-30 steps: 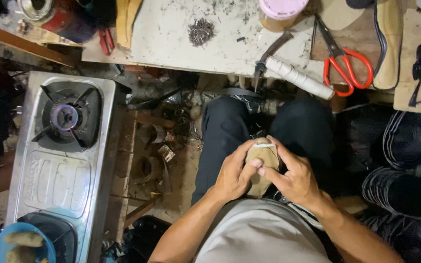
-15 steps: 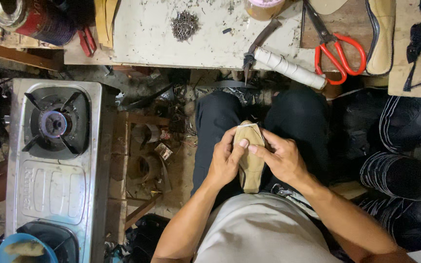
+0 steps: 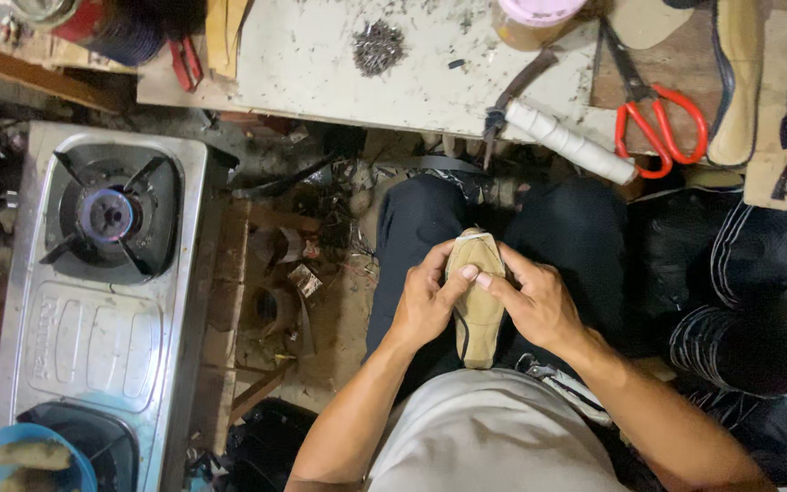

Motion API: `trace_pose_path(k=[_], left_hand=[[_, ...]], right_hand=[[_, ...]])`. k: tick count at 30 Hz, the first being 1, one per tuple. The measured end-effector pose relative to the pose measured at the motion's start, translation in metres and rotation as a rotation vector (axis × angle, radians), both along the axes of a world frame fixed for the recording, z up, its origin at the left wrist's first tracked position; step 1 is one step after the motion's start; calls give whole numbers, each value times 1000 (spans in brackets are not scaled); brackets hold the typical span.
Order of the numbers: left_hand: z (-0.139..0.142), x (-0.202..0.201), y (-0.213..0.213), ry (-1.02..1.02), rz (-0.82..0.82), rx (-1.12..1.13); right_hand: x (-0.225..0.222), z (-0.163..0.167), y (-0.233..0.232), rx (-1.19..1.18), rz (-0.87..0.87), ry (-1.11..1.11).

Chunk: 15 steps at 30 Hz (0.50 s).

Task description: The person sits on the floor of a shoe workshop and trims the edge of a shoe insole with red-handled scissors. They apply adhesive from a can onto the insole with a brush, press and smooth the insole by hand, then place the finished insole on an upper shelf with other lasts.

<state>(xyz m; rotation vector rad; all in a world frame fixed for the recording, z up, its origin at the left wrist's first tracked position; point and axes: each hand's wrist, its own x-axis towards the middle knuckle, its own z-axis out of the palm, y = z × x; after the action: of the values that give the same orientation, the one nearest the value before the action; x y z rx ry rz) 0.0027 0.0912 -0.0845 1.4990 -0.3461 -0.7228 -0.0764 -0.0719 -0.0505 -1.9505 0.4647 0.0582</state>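
A tan shoe sole piece (image 3: 477,314) lies lengthwise on my lap, between my dark-trousered knees. My left hand (image 3: 425,301) grips its left side, with the thumb pressed on the toe end. My right hand (image 3: 535,301) holds the right side, its fingertips meeting the left thumb on top of the piece. Both hands touch the sole and each other.
A worn white workbench (image 3: 321,55) lies ahead with a pile of small nails (image 3: 377,46), a white-handled hammer (image 3: 557,137) and red-handled scissors (image 3: 658,118). A steel gas stove (image 3: 102,273) with a lit burner stands left. Black soles (image 3: 740,301) are stacked at right.
The view has shifted, so the bench tools sit differently in frame. My hands stay on the sole, with the fingers working slightly along its toe end.
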Motion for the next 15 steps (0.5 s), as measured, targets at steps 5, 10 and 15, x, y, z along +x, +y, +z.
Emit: trace_pose_path(k=[5,10,15], left_hand=[[2,6,6,-12,1,18],[2,9,8,-37,1,13],[-6,9,7,-25,35,41]], right_hand=[[6,0,3,-28,37,-21],[9,5,9,-59,29,0],[21,25,2,-308,168,84]])
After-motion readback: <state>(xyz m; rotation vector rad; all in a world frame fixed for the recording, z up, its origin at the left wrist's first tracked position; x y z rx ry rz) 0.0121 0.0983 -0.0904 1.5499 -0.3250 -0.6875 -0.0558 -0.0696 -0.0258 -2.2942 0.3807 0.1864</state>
